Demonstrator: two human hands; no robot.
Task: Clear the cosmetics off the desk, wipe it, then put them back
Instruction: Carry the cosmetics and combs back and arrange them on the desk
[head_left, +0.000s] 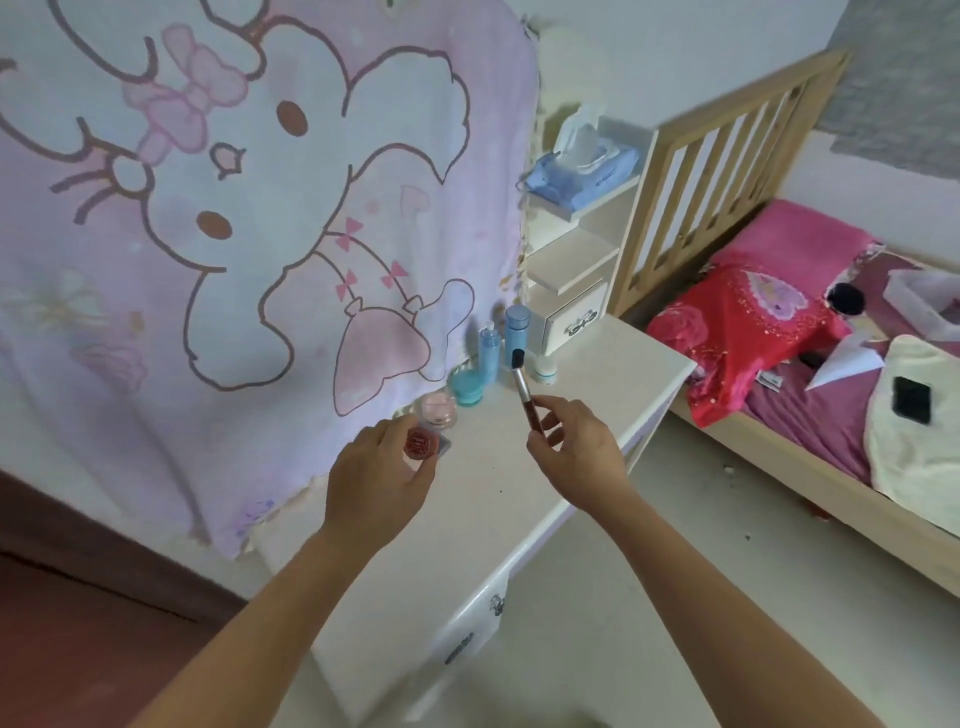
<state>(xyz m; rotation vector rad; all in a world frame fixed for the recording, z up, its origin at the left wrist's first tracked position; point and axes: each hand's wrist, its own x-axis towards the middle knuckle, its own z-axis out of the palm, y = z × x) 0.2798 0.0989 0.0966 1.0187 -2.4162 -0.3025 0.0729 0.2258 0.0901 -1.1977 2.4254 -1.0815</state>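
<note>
Desk (519, 478) half-done, I judge: bottles (517, 332) cluster at 12 o'clock on it; left hand (374, 483) grips red compact (422, 444), right hand (576, 452) pinches makeup brush (522, 387). Can't tell whether clearing or returning.

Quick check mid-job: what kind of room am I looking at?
Most likely a bedroom, at a dressing table: a wooden bed stands beside the white desk, blue bottles stand at the desk's back, and a cartoon-rabbit cloth hangs behind it.

Lettering on the wipes pack (587, 176) and red compact (420, 443) is unreadably blurred.
</note>
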